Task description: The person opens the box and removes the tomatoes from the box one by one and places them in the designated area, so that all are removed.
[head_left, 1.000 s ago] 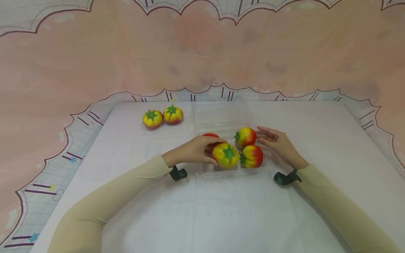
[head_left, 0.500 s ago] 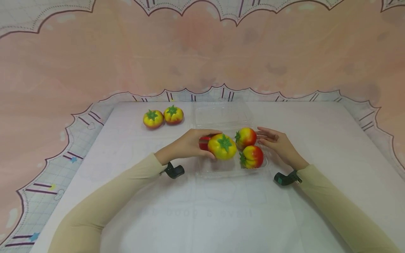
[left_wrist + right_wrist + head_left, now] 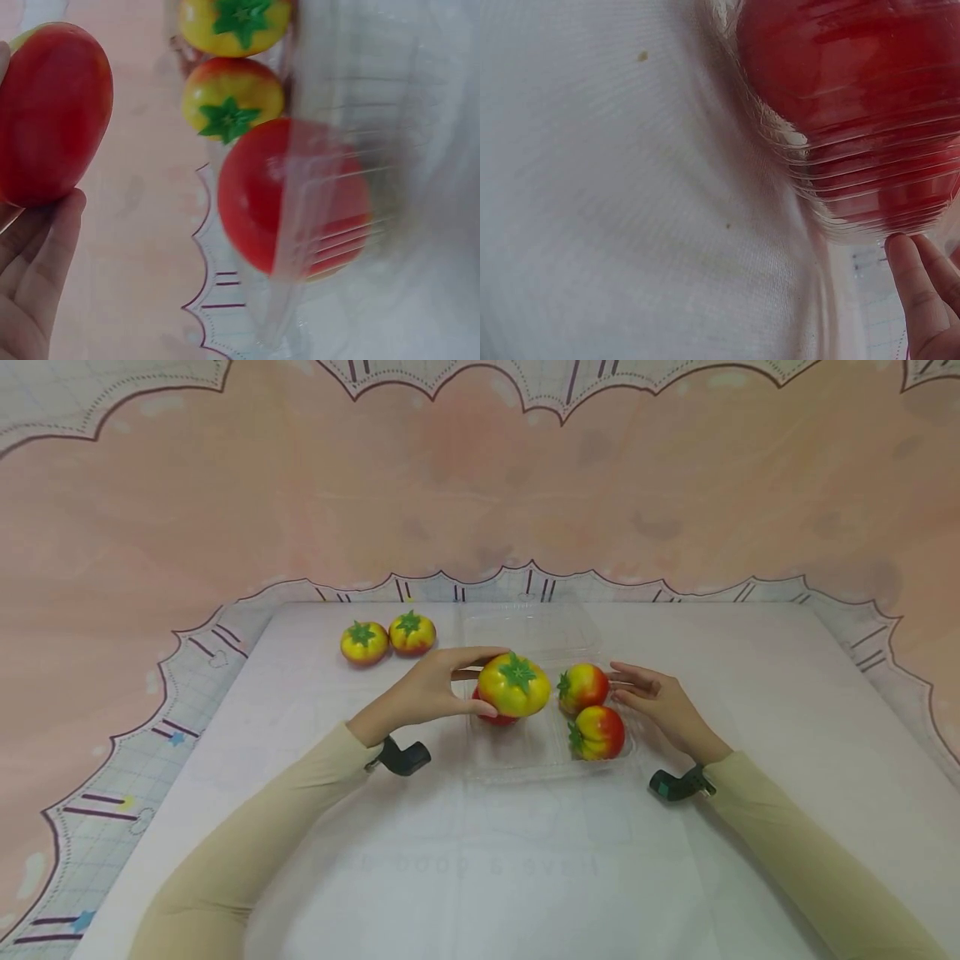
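Note:
My left hand (image 3: 427,689) holds a yellow-and-red tomato (image 3: 516,685) with a green calyx above the left part of a clear plastic clamshell box (image 3: 525,772). Its red underside shows in the left wrist view (image 3: 56,112). Beneath it, partly covered by it, a red tomato (image 3: 497,719) lies in the box; through the plastic wall the left wrist view shows this red tomato (image 3: 259,195) too. Two more tomatoes, one behind (image 3: 583,687) and one in front (image 3: 597,732), occupy the box's right side. My right hand (image 3: 663,706) has its fingertips at the box's right wall, fingers extended.
Two yellow-red tomatoes, a left one (image 3: 364,643) and a right one (image 3: 412,633), sit side by side at the back left of the white table (image 3: 450,893). The box's transparent lid (image 3: 525,631) lies open toward the back. Behind hangs a patterned pink cloth (image 3: 480,485).
My left hand has carried its tomato back and to the left, from the box's front left to over the red tomato behind. My right hand has stayed at the box's side.

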A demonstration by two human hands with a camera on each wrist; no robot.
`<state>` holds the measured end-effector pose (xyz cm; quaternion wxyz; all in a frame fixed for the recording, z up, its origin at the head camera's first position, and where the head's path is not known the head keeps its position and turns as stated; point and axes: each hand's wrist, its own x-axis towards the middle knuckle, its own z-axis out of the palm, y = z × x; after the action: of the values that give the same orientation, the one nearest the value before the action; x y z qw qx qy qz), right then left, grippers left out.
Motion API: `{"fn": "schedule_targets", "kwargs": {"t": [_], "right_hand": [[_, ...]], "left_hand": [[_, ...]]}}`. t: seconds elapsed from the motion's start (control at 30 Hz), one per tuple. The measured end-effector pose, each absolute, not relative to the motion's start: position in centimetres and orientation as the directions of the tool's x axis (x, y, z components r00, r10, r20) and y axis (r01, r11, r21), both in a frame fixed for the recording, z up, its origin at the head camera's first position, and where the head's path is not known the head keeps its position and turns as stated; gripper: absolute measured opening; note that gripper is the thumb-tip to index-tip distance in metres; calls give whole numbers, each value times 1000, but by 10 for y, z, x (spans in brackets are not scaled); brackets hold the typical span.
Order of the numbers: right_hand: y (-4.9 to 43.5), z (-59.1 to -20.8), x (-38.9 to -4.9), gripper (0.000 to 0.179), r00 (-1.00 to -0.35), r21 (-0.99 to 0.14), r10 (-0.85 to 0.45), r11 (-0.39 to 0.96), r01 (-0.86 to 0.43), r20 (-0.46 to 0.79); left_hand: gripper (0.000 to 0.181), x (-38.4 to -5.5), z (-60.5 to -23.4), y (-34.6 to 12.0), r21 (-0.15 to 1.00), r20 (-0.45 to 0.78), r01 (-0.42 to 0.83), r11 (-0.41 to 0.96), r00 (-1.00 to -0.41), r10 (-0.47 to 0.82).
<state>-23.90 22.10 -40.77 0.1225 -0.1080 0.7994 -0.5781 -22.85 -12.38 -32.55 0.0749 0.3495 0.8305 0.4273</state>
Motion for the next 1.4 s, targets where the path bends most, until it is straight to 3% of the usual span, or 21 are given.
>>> {"fn": "schedule_targets", "kwargs": {"t": [0.7, 1.4], "right_hand": [[221, -411, -239, 55, -949, -958, -314, 281, -60, -32], [221, -411, -240, 55, -949, -959, -312, 280, -51, -40]], "left_hand": [[71, -230, -312, -144, 764, 279, 476, 436, -853, 441], [65, -250, -320, -176, 795, 238, 351, 495, -931, 277]]}}
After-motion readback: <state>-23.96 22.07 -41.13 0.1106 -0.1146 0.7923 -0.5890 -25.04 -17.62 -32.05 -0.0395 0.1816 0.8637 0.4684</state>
